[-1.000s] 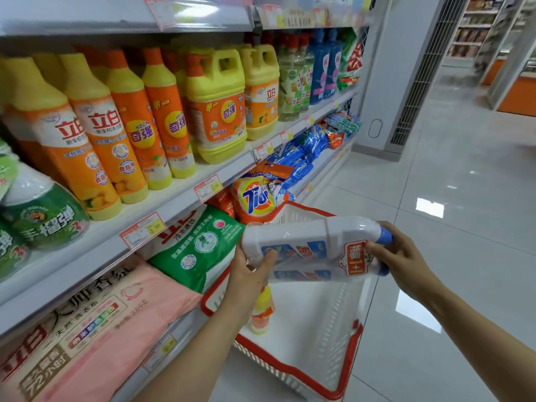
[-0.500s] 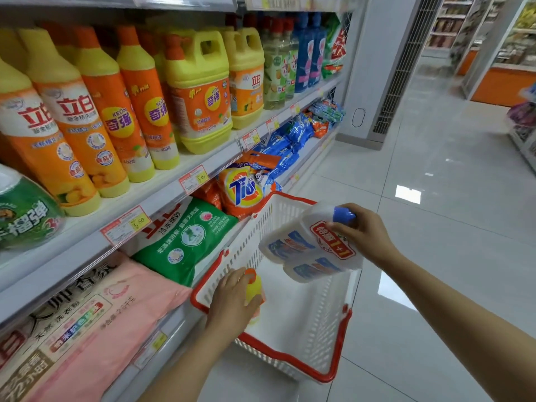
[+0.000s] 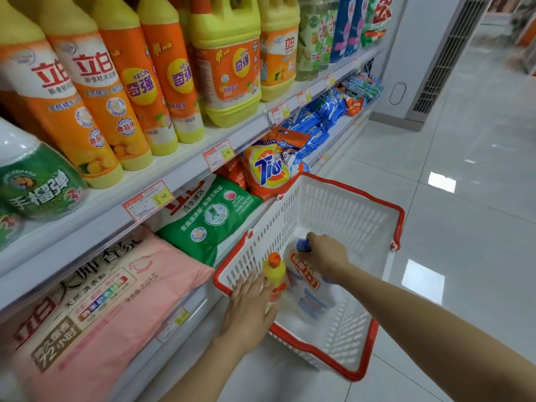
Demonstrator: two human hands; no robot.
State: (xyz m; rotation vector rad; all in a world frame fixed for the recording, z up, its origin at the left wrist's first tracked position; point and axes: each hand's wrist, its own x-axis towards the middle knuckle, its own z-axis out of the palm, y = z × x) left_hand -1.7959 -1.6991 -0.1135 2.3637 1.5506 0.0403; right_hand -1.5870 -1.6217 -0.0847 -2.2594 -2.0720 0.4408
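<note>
A white shopping basket (image 3: 342, 207) with a red rim stands on the floor beside the shelves. Inside it is a white bottle (image 3: 314, 297) with a blue cap and a red label, upright and leaning slightly. My right hand (image 3: 327, 256) grips its neck just below the cap. To its left stands a small yellow bottle (image 3: 274, 271) with an orange cap. My left hand (image 3: 249, 309) lies over the basket's near left rim with straight fingers, touching the lower part of the yellow bottle.
Shelves (image 3: 185, 166) on the left carry orange and yellow detergent bottles (image 3: 162, 74) above, and bags of washing powder below: pink (image 3: 110, 300), green (image 3: 208, 216), orange (image 3: 268, 169). A shiny tiled floor (image 3: 464, 227) stretches to the right. A white column unit (image 3: 420, 53) stands behind.
My right hand has lowered the white bottle from above the basket down into it. My left hand let go of the white bottle, went to the yellow bottle and now lies flat beside it.
</note>
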